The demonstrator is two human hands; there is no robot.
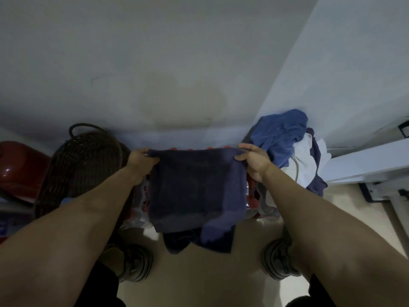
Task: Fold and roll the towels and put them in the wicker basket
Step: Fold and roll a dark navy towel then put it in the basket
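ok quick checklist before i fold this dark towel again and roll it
1. Left hand pinches a top corner of the dark towel: ok.
2. Right hand pinches the other top corner: ok.
3. Top edge taut and level: ok.
4. Bottom edges lined up: not ok, the lower right part hangs uneven.
5. Wicker basket near the left arm: ok.
6. Room inside the basket: cannot tell.
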